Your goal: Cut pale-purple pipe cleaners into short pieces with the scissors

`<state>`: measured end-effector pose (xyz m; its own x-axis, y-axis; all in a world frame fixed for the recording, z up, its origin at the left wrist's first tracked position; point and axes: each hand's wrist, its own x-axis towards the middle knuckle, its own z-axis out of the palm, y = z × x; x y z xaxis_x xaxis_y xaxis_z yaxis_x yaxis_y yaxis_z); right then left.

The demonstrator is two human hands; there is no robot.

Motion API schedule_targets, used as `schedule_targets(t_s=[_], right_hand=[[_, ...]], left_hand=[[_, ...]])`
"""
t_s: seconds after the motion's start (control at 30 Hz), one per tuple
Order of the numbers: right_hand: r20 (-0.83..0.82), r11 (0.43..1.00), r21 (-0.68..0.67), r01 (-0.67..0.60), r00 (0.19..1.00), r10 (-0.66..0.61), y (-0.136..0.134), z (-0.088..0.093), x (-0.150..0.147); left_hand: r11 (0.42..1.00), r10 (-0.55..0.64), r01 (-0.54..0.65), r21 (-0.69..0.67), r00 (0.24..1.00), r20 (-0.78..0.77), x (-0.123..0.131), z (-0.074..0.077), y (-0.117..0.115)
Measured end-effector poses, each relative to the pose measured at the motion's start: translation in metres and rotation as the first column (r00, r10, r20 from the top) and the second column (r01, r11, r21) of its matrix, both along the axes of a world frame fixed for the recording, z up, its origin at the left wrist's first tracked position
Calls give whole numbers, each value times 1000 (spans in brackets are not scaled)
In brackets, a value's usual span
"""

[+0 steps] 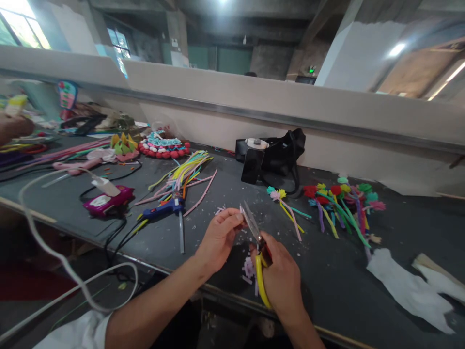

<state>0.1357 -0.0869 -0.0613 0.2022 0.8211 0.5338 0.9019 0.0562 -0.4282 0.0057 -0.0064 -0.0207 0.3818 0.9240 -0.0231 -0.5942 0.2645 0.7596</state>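
My left hand (pixel 220 237) is closed in a pinch at the near middle of the table, its fingertips on a small pale lilac piece, seemingly pipe cleaner, mostly hidden by the fingers. Yellow-handled scissors (pixel 262 281) are in my right hand (pixel 281 276), fingers wrapped round the handles. Their blades (pixel 250 219) stand slightly apart and point away from me, right beside the left fingertips. Below, between my hands, lies a small heap of cut lilac pieces (pixel 249 267). Just beyond the scissors are a few pipe-cleaner flowers (pixel 278 195) with yellow, pink and green stems.
Left of me lie a blue glue gun (pixel 162 209), a bundle of pipe cleaners (pixel 185 172) and a purple power strip (pixel 109 201) with a white cable. A black bag (pixel 279 155) and phone (pixel 252 166) sit behind. Pipe-cleaner flowers (pixel 337 198) lie right. Another person's hand (pixel 14 128) shows far left.
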Motion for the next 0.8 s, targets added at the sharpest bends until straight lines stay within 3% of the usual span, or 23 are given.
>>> schedule_targets(t_s=[0.3,0.8], right_hand=[[-44,996,-81,-36,999,33,-3,2,0],[-106,992,-101,-70,993,59,-7,5,-4]], left_hand=[[1000,-11,11,21,1000,-12,0,3,-1],[1000,21,-21,-5,999,-42,1,7,-4]])
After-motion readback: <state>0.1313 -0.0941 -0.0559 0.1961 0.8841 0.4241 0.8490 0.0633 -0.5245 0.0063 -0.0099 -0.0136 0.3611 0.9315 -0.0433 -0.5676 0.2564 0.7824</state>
